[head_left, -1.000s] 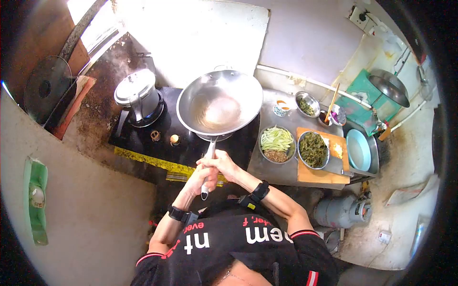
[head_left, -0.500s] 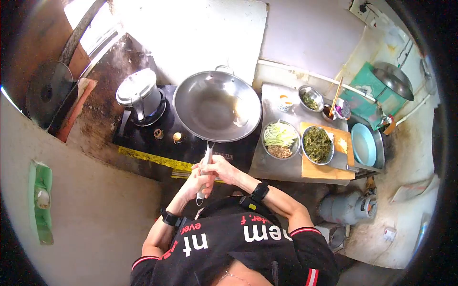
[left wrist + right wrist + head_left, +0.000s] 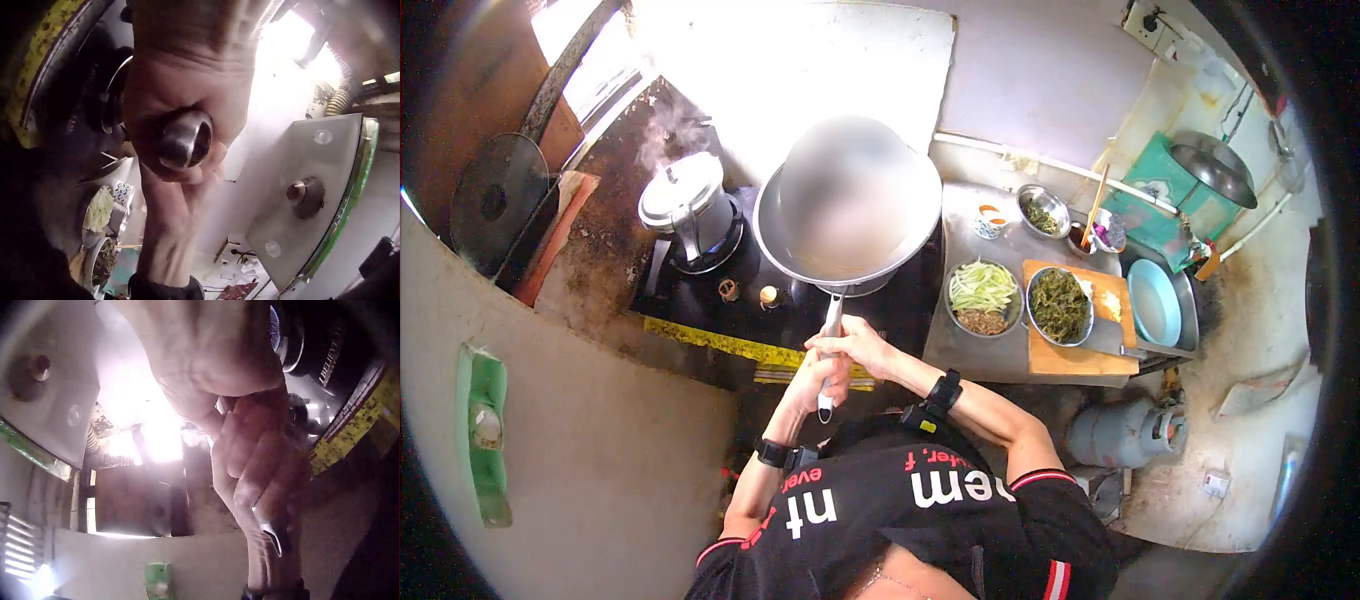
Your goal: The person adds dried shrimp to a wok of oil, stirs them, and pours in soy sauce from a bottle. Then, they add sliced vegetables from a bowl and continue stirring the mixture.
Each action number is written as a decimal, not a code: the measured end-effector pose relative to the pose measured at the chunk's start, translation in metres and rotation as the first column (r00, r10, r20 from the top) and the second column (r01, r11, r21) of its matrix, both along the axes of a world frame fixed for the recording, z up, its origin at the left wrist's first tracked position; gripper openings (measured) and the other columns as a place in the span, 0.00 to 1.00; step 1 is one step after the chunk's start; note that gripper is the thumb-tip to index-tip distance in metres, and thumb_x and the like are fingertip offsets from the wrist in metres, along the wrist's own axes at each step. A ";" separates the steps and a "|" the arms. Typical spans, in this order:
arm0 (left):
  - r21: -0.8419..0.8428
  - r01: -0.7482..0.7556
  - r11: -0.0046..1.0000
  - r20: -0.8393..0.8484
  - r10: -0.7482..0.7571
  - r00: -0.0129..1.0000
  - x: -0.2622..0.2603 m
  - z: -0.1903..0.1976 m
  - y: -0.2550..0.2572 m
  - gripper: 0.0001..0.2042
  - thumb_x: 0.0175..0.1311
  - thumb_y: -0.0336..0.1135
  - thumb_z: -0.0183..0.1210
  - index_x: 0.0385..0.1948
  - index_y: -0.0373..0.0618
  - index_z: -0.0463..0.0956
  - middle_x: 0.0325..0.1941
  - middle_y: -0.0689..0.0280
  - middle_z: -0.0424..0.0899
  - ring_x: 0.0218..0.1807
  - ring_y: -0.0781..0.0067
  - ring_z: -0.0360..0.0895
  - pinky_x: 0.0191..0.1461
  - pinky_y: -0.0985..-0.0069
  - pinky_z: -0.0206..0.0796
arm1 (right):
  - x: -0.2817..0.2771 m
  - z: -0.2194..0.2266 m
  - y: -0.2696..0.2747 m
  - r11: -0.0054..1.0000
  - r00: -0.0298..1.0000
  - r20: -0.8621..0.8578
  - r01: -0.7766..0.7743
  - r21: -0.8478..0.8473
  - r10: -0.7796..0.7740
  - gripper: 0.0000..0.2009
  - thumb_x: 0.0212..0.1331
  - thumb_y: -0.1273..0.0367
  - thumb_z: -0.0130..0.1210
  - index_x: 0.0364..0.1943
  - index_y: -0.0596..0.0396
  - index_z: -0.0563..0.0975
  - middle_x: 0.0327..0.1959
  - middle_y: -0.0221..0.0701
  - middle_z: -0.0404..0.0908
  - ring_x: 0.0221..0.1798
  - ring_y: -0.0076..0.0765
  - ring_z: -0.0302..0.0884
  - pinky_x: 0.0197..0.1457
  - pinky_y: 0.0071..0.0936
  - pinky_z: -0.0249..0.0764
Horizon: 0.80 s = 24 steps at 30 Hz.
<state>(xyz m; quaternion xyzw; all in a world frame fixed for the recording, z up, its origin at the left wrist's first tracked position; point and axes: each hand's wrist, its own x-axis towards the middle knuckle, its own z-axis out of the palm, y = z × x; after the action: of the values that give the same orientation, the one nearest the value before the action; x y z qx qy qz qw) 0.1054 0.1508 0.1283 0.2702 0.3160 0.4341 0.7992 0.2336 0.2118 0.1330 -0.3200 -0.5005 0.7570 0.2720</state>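
A large steel wok (image 3: 840,265) sits over the right burner of the black stove, its middle blurred in the head view. Its pale handle (image 3: 833,315) points back toward the person. My left hand (image 3: 817,383) grips the rear of that handle, fingers curled round it, with the handle's hollow metal end (image 3: 186,140) poking out of the fist. Just ahead, my right hand (image 3: 862,345) is wrapped round the handle too, close against the left one. In the right wrist view the fingers (image 3: 265,469) of the left hand show below the right hand (image 3: 219,362).
A steaming lidded pot (image 3: 685,190) stands on the left burner. To the right are a bowl of sliced vegetable (image 3: 982,290), a bowl of dark greens (image 3: 1060,305) on a wooden board (image 3: 1060,358), a knife (image 3: 1108,338) and a blue basin (image 3: 1153,302). A gas cylinder (image 3: 1115,433) stands lower right.
The wok tipped and shifted slightly left, then came back flatter with the burner showing under its front edge. Both hands kept their grip on the handle.
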 end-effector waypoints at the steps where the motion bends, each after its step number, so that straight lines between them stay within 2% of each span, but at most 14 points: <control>1: -0.030 0.009 1.000 0.029 -0.008 1.000 0.000 0.002 0.001 0.06 0.55 0.30 0.51 0.25 0.47 0.61 0.13 0.72 0.61 0.08 0.82 0.58 0.10 0.82 0.56 | 0.001 0.000 0.002 1.000 0.999 0.035 -0.005 0.014 0.004 0.09 0.53 0.70 0.55 0.34 0.60 0.71 0.39 0.39 0.78 0.41 0.30 0.75 0.47 0.30 0.72; 2: -0.028 0.041 0.999 0.041 -0.040 0.998 0.000 0.004 0.002 0.07 0.56 0.31 0.52 0.23 0.47 0.62 0.12 0.72 0.62 0.08 0.82 0.59 0.10 0.82 0.56 | 0.001 0.001 0.001 1.000 0.999 0.038 -0.005 0.015 0.005 0.09 0.53 0.70 0.55 0.34 0.60 0.71 0.39 0.39 0.78 0.41 0.30 0.75 0.47 0.30 0.72; 4: -0.023 0.037 0.999 0.026 -0.036 0.999 0.001 0.009 0.000 0.07 0.56 0.31 0.52 0.22 0.47 0.62 0.12 0.72 0.62 0.08 0.82 0.59 0.10 0.82 0.57 | 0.001 0.003 -0.001 0.997 0.999 -0.024 0.044 -0.069 -0.046 0.10 0.50 0.68 0.60 0.32 0.59 0.74 0.30 0.31 0.77 0.32 0.24 0.73 0.38 0.22 0.69; 5: -0.018 0.032 0.999 0.010 -0.032 0.999 0.002 0.011 0.000 0.08 0.56 0.31 0.52 0.21 0.47 0.62 0.12 0.72 0.63 0.08 0.82 0.60 0.10 0.82 0.57 | 0.001 0.001 -0.002 0.997 0.999 -0.023 0.044 -0.069 -0.046 0.10 0.50 0.68 0.60 0.32 0.59 0.74 0.30 0.31 0.77 0.32 0.24 0.73 0.38 0.22 0.69; 7: -0.035 0.034 0.999 -0.012 -0.035 0.999 0.001 0.015 -0.002 0.08 0.56 0.31 0.52 0.21 0.46 0.62 0.12 0.72 0.63 0.08 0.82 0.60 0.10 0.82 0.57 | 0.001 -0.006 -0.002 0.997 1.000 0.014 -0.001 -0.078 0.002 0.08 0.54 0.69 0.55 0.34 0.59 0.72 0.40 0.38 0.78 0.40 0.29 0.74 0.45 0.27 0.70; 13: -0.073 0.035 0.997 -0.063 -0.040 0.997 -0.007 0.009 -0.001 0.07 0.55 0.31 0.51 0.22 0.46 0.63 0.12 0.71 0.63 0.08 0.82 0.60 0.10 0.81 0.58 | -0.004 -0.020 -0.001 0.990 0.997 -0.065 -0.038 -0.138 0.029 0.08 0.54 0.68 0.55 0.32 0.60 0.73 0.40 0.39 0.78 0.39 0.28 0.74 0.45 0.26 0.69; 17: -0.108 0.020 0.994 -0.113 -0.032 0.993 -0.006 0.010 0.002 0.06 0.54 0.30 0.51 0.22 0.46 0.63 0.12 0.71 0.63 0.08 0.81 0.60 0.10 0.82 0.58 | -0.005 -0.029 0.001 0.989 0.998 -0.052 -0.031 -0.147 0.024 0.08 0.54 0.69 0.54 0.33 0.60 0.73 0.40 0.39 0.78 0.39 0.28 0.74 0.45 0.25 0.69; 21: -0.094 0.052 0.994 -0.134 -0.064 0.989 -0.009 -0.001 0.004 0.06 0.54 0.30 0.52 0.23 0.46 0.63 0.12 0.71 0.64 0.08 0.81 0.60 0.10 0.82 0.57 | -0.006 -0.039 0.001 0.994 0.998 -0.049 -0.033 -0.101 0.028 0.12 0.54 0.66 0.56 0.37 0.59 0.73 0.40 0.36 0.78 0.40 0.27 0.73 0.45 0.25 0.69; 24: -0.098 0.046 0.994 -0.098 -0.055 0.994 -0.014 -0.013 0.003 0.06 0.54 0.30 0.53 0.27 0.45 0.64 0.12 0.73 0.62 0.07 0.82 0.58 0.08 0.83 0.53 | -0.004 -0.044 0.001 0.995 0.996 -0.069 -0.060 -0.080 0.055 0.16 0.54 0.63 0.57 0.42 0.59 0.72 0.42 0.34 0.76 0.42 0.27 0.73 0.46 0.26 0.69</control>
<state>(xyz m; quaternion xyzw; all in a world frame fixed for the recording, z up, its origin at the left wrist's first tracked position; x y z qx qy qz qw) 0.0919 0.1540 0.1153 0.2611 0.3691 0.3840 0.8051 0.2296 0.2123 0.0893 -0.2906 -0.4688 0.7947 0.2534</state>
